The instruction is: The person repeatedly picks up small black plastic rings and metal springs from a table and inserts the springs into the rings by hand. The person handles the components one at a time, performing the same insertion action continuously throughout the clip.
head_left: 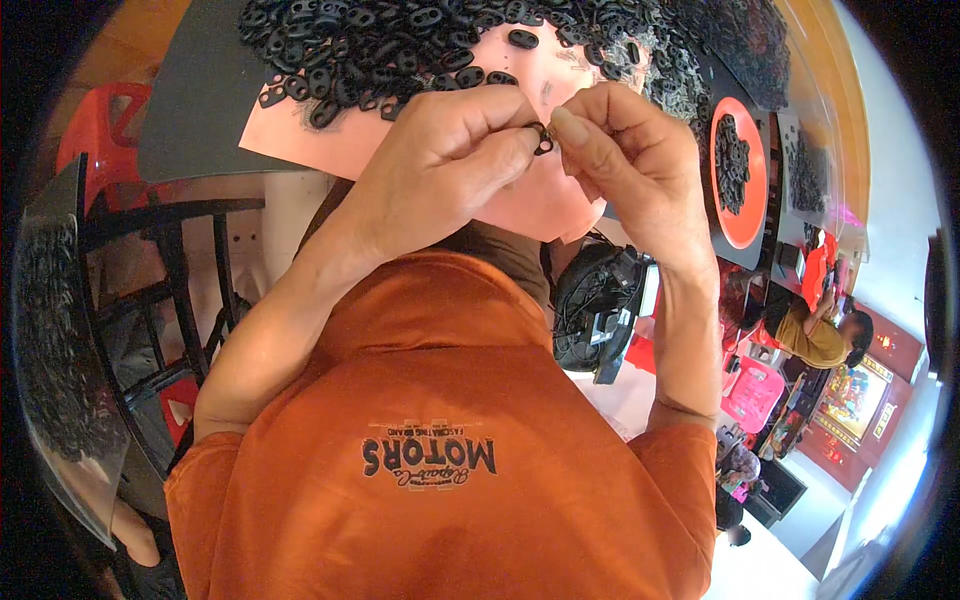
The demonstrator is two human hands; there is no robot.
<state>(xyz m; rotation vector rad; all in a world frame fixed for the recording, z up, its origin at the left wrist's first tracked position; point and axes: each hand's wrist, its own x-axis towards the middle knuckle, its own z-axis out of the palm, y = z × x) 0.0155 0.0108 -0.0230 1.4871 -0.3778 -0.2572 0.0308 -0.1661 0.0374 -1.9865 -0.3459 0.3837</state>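
In front of my chest, a small black plastic piece with two round holes (pixel 544 141) is pinched between the thumb and fingers of my left hand (pixel 440 160). My right hand (pixel 635 165) is closed beside it, thumb pressed to the fingertips right at the piece's edge; whatever lies in that pinch is too small to make out. Beyond both hands spreads a heap of similar black two-holed pieces (pixel 375 60), partly on a pink sheet (pixel 300 130) that overhangs the table's near edge.
A red-orange plate (pixel 758 190) of black parts stands to the right. Below it sits a black container of cables (pixel 590 310). At left are a black chair (pixel 165 215), a red chair (pixel 105 110) and a clear bag of black parts (pixel 65 340). Another person (pixel 815 340) is far right.
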